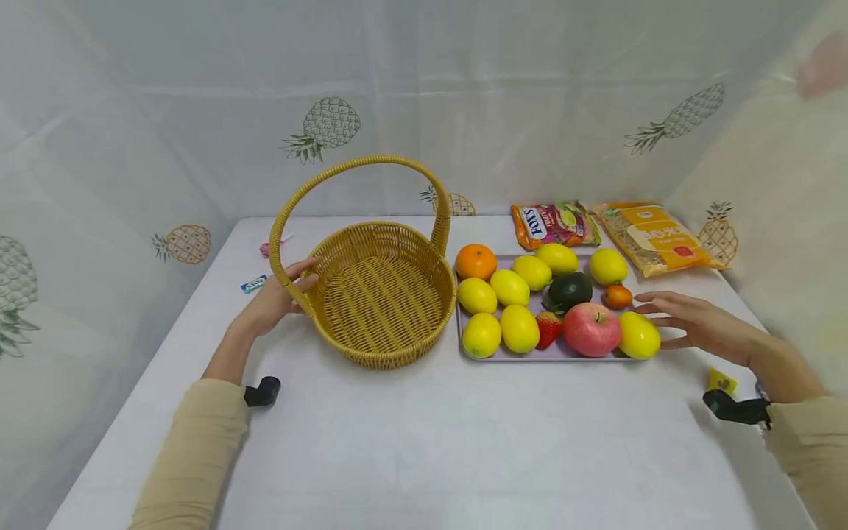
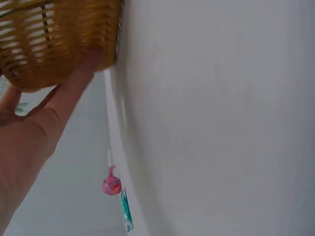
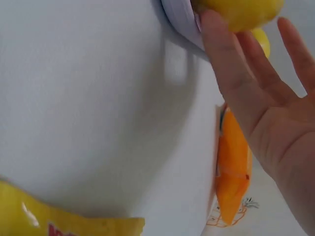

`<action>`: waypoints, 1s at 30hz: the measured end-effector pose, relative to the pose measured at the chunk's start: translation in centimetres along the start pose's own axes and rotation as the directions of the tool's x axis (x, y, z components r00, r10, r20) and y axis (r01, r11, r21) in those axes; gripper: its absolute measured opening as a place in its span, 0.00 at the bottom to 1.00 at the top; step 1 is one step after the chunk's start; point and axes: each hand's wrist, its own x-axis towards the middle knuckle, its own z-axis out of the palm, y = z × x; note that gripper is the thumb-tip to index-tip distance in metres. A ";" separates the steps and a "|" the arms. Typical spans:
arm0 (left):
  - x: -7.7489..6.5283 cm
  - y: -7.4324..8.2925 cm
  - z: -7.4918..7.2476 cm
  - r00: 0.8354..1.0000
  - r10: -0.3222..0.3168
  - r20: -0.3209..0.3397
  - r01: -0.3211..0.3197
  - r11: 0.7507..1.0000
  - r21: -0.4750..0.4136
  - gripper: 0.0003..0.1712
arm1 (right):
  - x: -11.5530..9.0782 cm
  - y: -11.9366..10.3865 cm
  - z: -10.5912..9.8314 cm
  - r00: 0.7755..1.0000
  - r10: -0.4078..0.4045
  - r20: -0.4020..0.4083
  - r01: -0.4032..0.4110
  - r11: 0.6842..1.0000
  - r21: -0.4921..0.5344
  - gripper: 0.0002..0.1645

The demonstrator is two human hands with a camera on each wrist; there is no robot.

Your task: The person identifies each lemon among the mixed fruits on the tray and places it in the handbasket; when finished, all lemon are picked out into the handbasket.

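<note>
Left of the frame's centre, the left hand (image 1: 270, 303) is grasping the rim of one wicker basket (image 1: 380, 309), its fingers lying over the edge beside the foot of the handle (image 1: 382, 160). At the right, the right hand (image 1: 709, 327) is hovering with spread fingers, holding nothing; whether it is touching the nearest lemon (image 1: 639, 336) cannot be told. Right of centre, one tray (image 1: 503, 262) is carrying eight lemons, one orange (image 1: 475, 263), one strawberry (image 1: 548, 330), one dark green avocado (image 1: 571, 291), one pink apple (image 1: 592, 330) and one small orange fruit (image 1: 617, 297). Two bags are lying at the upper right: one candy bag (image 1: 556, 224) is showing "FOX'S" and "FRUITS"; one orange bag (image 1: 656, 237) is bearing characters too small to read. One lollipop (image 1: 265, 250) and one blue wrapper (image 1: 254, 284) are lying left of the basket. At the lower right, one yellow packet (image 1: 721, 382) is showing red lettering, cut off in the right wrist view.
</note>
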 end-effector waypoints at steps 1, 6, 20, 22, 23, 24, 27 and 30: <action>0.0 0.0 0.1 1.000 0.003 -0.002 -0.003 1.000 -0.006 0.33 | 0.1 -0.1 0.3 1.000 0.015 -0.003 -0.015 1.000 -0.025 0.25; -0.3 0.1 0.6 1.000 -0.009 -0.024 0.008 1.000 -0.028 0.33 | 0.3 -0.9 1.4 0.999 0.053 -0.006 -0.053 0.982 -0.180 0.29; -0.7 0.6 2.1 0.998 -0.040 -0.051 0.035 0.995 -0.094 0.34 | 0.2 -2.2 1.8 0.993 0.039 -0.109 -0.075 0.933 -0.352 0.33; -0.7 0.6 2.2 0.998 -0.044 -0.053 0.038 0.994 -0.107 0.34 | 0.1 -2.7 1.4 0.991 0.019 -0.135 -0.067 0.931 -0.359 0.32; -0.7 0.7 2.2 0.997 -0.046 -0.055 0.040 0.992 -0.116 0.34 | 0.1 -3.1 1.2 0.990 0.005 -0.143 -0.056 0.931 -0.361 0.32; -0.8 0.7 2.2 0.997 -0.049 -0.057 0.041 0.992 -0.121 0.34 | 0.2 -3.6 1.2 0.989 -0.010 -0.151 -0.047 0.930 -0.364 0.32; -0.8 0.8 2.2 0.997 -0.048 -0.066 0.040 0.991 -0.129 0.34 | 0.9 -5.4 1.5 0.985 -0.056 -0.163 -0.005 0.935 -0.353 0.33; -0.8 0.7 2.2 0.996 -0.045 -0.071 0.036 0.991 -0.126 0.34 | 2.5 -7.9 2.7 0.983 -0.073 -0.168 0.014 0.946 -0.324 0.33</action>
